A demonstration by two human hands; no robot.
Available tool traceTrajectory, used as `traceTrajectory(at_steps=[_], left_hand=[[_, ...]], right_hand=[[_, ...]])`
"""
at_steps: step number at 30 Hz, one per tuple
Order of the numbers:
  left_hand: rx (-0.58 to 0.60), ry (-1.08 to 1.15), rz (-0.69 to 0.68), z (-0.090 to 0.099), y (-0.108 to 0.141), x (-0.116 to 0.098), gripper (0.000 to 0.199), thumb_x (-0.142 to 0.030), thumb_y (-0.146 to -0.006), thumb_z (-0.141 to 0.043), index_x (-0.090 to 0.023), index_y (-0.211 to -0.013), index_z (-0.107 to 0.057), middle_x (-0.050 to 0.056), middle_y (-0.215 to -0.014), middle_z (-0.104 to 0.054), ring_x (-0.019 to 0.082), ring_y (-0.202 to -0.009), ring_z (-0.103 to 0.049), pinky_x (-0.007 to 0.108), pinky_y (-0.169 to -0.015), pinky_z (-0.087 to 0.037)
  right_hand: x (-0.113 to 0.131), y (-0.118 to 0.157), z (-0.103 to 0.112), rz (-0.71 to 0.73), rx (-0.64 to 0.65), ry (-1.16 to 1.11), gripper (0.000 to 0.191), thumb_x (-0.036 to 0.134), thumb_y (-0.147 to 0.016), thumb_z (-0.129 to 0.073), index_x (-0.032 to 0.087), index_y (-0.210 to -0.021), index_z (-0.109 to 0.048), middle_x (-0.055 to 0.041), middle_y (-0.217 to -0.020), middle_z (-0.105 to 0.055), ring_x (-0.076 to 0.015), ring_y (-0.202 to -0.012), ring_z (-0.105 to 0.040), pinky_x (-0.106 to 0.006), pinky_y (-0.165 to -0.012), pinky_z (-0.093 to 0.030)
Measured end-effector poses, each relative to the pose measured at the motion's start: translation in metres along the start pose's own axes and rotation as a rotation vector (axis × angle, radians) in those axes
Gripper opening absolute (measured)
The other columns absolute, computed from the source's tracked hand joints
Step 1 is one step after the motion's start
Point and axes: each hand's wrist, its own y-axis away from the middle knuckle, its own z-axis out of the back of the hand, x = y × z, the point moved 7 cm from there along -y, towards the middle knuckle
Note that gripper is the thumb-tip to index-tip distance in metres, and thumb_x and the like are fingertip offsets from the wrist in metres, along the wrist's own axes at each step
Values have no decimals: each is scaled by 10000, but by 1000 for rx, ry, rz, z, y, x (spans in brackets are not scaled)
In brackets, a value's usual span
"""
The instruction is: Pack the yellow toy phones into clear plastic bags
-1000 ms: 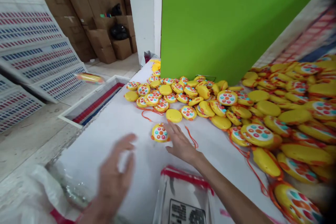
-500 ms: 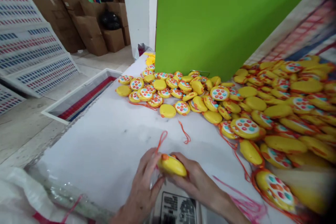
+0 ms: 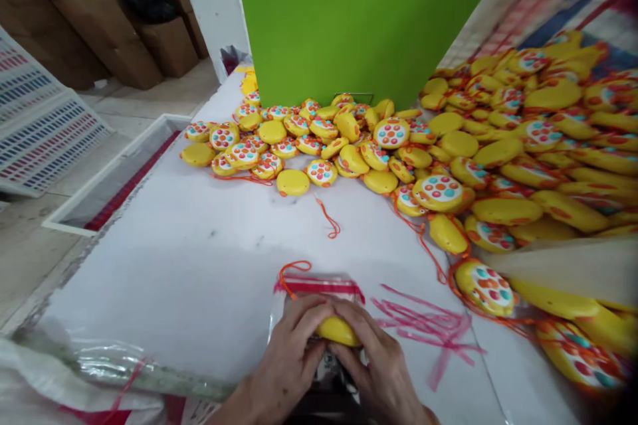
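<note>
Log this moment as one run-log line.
left hand: on yellow toy | right hand: on yellow toy | under toy: clear bag | at bag's top edge: orange cord

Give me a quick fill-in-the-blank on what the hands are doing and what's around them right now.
1. The left hand and right hand press a yellow toy against a clear plastic bag, whose top edge carries a ____ strip.
2. The cord loop beyond the left hand is ____.
3. The heaped yellow toys lie against a ____ panel.
4. Pink strands lie to the ____ of the right hand.

Missing words: red; orange; green; right.
</note>
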Motion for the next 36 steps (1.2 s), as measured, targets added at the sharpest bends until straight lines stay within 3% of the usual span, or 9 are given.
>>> traceTrajectory(at_steps=[7,14,16,19,22,24,28,32,36], left_hand=[[-138,-86,-118,0,4,-13,438,-30,-798,-431,-222,-1190,-467,76,-1177,-584,177,-1105,-546,315,-933,-479],[-105,-174,-118,-2,0,-14,381,-90,-857,-431,-209,-1219,-439,87,-1190,-570,176,-1122,-527,323,-937,-479],[-156,-197,-90,5,0,-13,377,-145,-863,-476,-196,-1231,-413,105,-1216,-541,192,-1138,-508,342,-940,-474],[-256,-253,-41,12,6,-10,241,-187,-853,-511,-168,-1091,-480,120,-1137,-543,226,-1096,-511,389,-911,-478],[-120,-383,-77,-8,12,-7,65,-144,-827,-522,-163,-885,-546,103,-1034,-569,255,-1026,-526,426,-868,-483],[-34,-491,-117,-26,14,-3,149,-115,-812,-524,-138,-954,-563,124,-1080,-565,283,-1042,-513,454,-863,-475],[13,-627,-120,-45,15,10,267,-65,-827,-467,-121,-1074,-551,131,-1072,-576,265,-946,-541,450,-823,-475],[-2,-588,-144,-45,11,13,196,-74,-842,-467,-131,-986,-587,115,-1031,-587,251,-940,-533,428,-834,-464],[-10,-564,-162,-40,3,12,234,-109,-863,-473,-112,-1080,-560,125,-1117,-567,257,-1058,-489,422,-886,-441]], right_hand=[[4,0,1,-19,-107,125,283,358,-914,-419,233,-1156,-497,-86,-1007,-598,-156,-822,-663,-216,-632,-563],[-3,0,0,-77,-110,-13,267,326,-901,-467,264,-1155,-519,-59,-995,-594,-146,-846,-638,-217,-675,-547],[-15,-4,6,-180,-123,-120,248,319,-892,-481,248,-1124,-528,-56,-992,-606,-159,-883,-621,-243,-726,-539],[-46,-7,16,-528,-154,-398,285,417,-879,-472,209,-1070,-511,-49,-924,-611,-142,-703,-585,-243,-560,-526],[-61,-1,16,-783,-157,-694,367,502,-853,-478,205,-1067,-491,-37,-918,-592,-109,-603,-516,-207,-425,-455],[-62,4,12,-844,-165,-811,372,507,-827,-525,213,-1053,-502,-34,-959,-585,-116,-663,-528,-198,-440,-453],[-61,17,-1,-921,-211,-958,392,479,-766,-625,231,-1050,-517,-29,-1010,-582,-134,-739,-543,-202,-463,-466],[-62,26,-6,-964,-233,-1009,460,453,-731,-673,225,-1102,-522,-45,-1036,-587,-127,-711,-528,-213,-462,-468],[-65,33,-3,-990,-279,-1009,517,444,-697,-705,230,-1140,-543,-50,-1079,-593,-114,-671,-520,-222,-463,-468]])
